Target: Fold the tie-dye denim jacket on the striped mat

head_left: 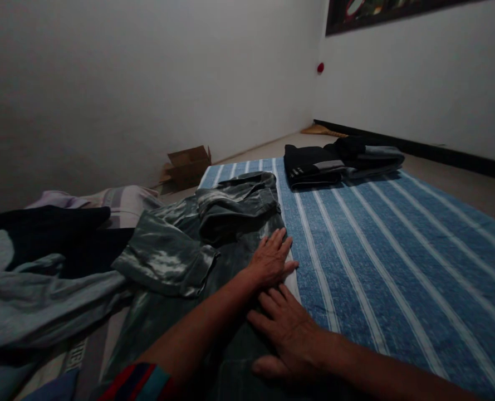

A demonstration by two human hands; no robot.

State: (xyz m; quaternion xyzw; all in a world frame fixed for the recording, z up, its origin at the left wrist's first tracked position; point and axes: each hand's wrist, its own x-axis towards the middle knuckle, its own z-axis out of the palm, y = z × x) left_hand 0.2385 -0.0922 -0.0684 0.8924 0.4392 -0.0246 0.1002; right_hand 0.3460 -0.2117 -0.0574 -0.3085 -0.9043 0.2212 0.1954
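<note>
A dark grey-green garment (170, 250) with pale mottled patches lies spread over the bed surface, with a sleeve or leg folded back across it; which one I cannot tell. My left hand (271, 259) rests flat along its right edge, fingers stretched out and the thumb over the striped sheet's border. Nearer to me, my right hand (291, 334) is pressed palm down on the same garment, fingers spread. Neither hand is gripping anything. The garment's near part is dark and partly covered by my forearms.
Right of the garment extends a blue sheet (356, 239) with white stripes. Folded black and grey clothes (314, 164) sit at its far end. A pile of loose clothes (42, 295) lies at left. Behind are an open cardboard box (189, 167) and white walls (167, 72).
</note>
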